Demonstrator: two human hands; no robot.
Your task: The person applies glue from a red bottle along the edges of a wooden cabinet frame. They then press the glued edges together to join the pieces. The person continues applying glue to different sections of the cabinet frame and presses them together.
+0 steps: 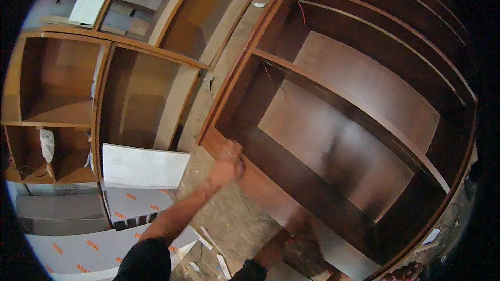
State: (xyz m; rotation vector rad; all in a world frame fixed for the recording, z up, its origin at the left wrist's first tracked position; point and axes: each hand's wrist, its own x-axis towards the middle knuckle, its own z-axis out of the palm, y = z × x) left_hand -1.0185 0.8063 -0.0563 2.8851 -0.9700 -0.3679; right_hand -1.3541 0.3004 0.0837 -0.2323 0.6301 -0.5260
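A large dark-brown wooden cabinet frame with an open front and inner shelves lies tilted across the right half of the view. My left hand is at the near left corner of its front edge board, smeared by motion. Its fingers cannot be made out, and a small dark patch shows beside them. My right hand is low in the middle, close to the outer face of the same board. It lies in deep shadow, so its fingers and anything in them are hidden.
Lighter brown open cabinets stand on the left. A white panel leans there, above grey printed sheets. White offcuts lie on the dusty floor. Thin red wires hang inside the dark cabinet.
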